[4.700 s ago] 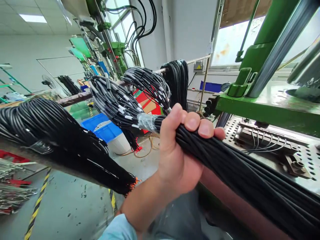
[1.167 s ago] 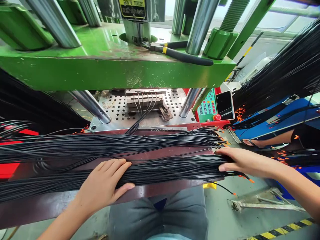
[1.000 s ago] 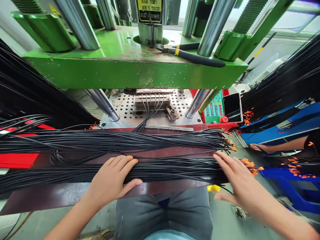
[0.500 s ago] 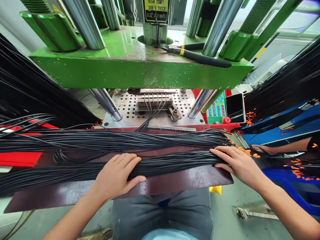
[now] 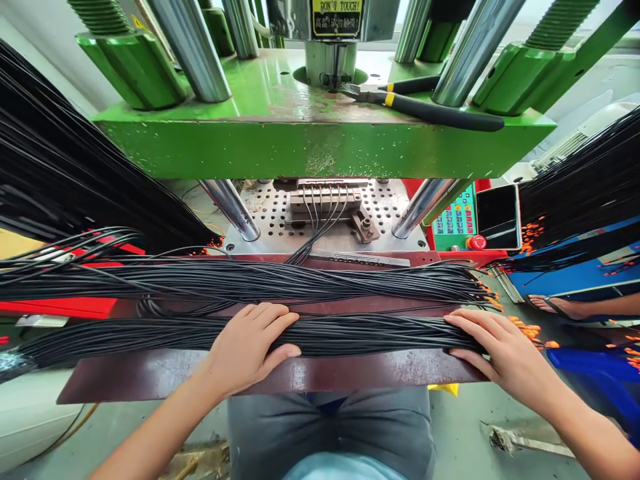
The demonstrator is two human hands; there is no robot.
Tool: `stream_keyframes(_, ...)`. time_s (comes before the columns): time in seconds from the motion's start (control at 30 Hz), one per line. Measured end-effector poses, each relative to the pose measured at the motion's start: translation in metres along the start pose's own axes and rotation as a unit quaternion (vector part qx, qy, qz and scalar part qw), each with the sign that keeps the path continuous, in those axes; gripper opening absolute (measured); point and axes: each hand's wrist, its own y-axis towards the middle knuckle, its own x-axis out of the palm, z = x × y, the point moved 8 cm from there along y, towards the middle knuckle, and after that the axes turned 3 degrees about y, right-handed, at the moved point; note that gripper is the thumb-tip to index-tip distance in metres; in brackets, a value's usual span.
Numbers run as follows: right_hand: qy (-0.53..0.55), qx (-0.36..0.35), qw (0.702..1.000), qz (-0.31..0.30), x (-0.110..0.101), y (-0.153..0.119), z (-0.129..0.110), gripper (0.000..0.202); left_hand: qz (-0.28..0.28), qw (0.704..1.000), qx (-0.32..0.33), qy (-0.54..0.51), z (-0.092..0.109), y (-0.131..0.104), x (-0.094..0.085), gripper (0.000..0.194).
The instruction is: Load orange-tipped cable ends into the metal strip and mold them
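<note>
A near bundle of thin black cables [image 5: 370, 333] lies across the dark red-brown board [image 5: 350, 379] in front of me. My left hand [image 5: 250, 347] curls over its middle, fingers on the far side and thumb along the near side. Around the right part, close to the orange-tipped ends [image 5: 530, 330], my right hand [image 5: 507, 347] holds the same bundle. Just beyond lies a second black cable bundle [image 5: 320, 283], parallel to the first. Several black cables [image 5: 320, 230] run from it towards a metal mould [image 5: 325, 200] in the press.
A green press plate [image 5: 320, 150] stands ahead, with pliers [image 5: 425, 107] on top. Right of the press is a control panel [image 5: 454, 217] with a red button [image 5: 477, 242]. Black cables hang at both sides. A person's foot [image 5: 560, 305] shows at the right.
The view has swung left, so the press and board appear farther right. Both hands remain around the near bundle, and its shiny left end has come into view.
</note>
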Motion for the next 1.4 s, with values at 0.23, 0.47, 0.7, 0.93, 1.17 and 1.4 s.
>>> stream_keyframes(0.23,0.031,0.007,0.999,0.02,-0.013,0.012,-0.028,0.05,-0.041,0.98,-0.101,-0.169,-0.003,-0.006,-0.001,0.029)
stream_keyframes(0.47,0.157,-0.005,0.987,0.021,-0.011,0.098,-0.118,0.04,-0.039,0.939,-0.226,-0.256,-0.019,0.001,0.005,0.029)
stream_keyframes(0.7,0.232,0.049,0.968,-0.079,0.028,0.164,-0.165,0.023,-0.029,0.906,-0.229,-0.356,-0.019,0.002,0.006,0.025)
stream_keyframes(0.93,0.15,0.043,0.987,-0.04,0.028,0.18,-0.166,0.022,-0.044,0.913,-0.217,-0.342,-0.018,0.005,0.005,0.028)
stream_keyframes(1.17,0.199,0.041,0.971,-0.123,0.026,0.179,-0.164,0.018,-0.034,0.917,-0.216,-0.335,-0.02,0.004,0.006,0.026)
stream_keyframes(1.4,0.232,0.041,0.967,-0.099,0.023,0.177,-0.168,0.014,0.001,0.896,-0.205,-0.394,-0.023,-0.003,0.004,0.024)
